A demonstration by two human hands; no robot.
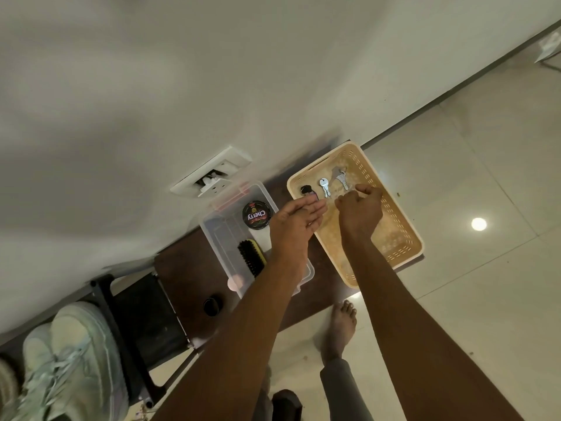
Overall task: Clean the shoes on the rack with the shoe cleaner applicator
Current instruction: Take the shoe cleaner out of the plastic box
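Observation:
A pair of pale sneakers (76,344) sits on the black rack (103,299) at lower left. A small black-capped bottle (306,189), possibly the shoe cleaner applicator, lies in the beige basket (403,235) beside keys (324,186). My left hand (297,220) is held flat with straight fingers over the gap between the clear box and the basket, near the bottle. My right hand (359,208) hovers inside the basket with its fingers curled. I can make out nothing in them; that spot is blurred.
A clear plastic box (218,238) on the dark wooden top (188,278) holds a Cherry polish tin (256,214) and a black brush (252,259). A round black cap (212,305) lies on the wood. A wall socket (212,174) is behind. My bare foot (340,329) stands on pale tiles.

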